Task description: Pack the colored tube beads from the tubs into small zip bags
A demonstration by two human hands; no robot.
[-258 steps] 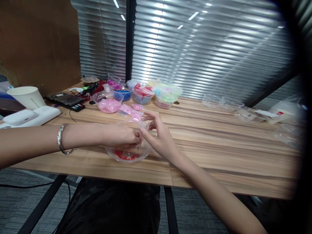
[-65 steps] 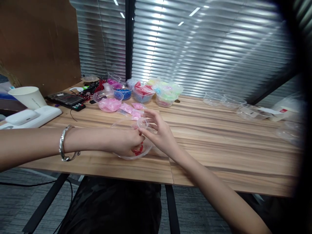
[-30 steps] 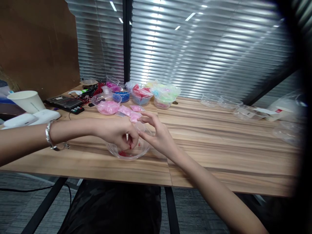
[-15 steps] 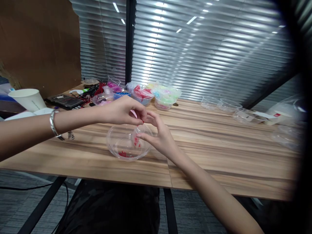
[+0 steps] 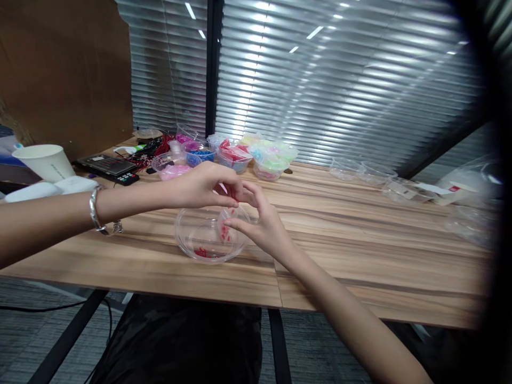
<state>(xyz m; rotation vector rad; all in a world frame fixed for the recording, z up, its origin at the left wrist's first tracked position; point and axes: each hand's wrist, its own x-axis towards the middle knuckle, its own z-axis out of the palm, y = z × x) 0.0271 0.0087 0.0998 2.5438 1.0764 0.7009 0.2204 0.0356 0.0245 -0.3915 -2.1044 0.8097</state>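
Note:
A small clear container with red pieces in it is held in my right hand, thumb at its near side and fingers by its top. Whether it is a cup or a bag I cannot make out. My left hand, wearing a silver bracelet on its wrist, is closed in a pinch at the container's top, with a tiny red piece at its fingertips. Below both hands a wide clear plastic bowl stands on the table, and small red pieces lie in its bottom.
Clear tubs with red, blue and pale coloured contents line the back of the wooden table. A paper cup and a black device are at left. Clear containers stand at right.
My left hand has shifted slightly right and down, still pinched at the small container. More red shows near its top. My right hand and the bowl stay in place.

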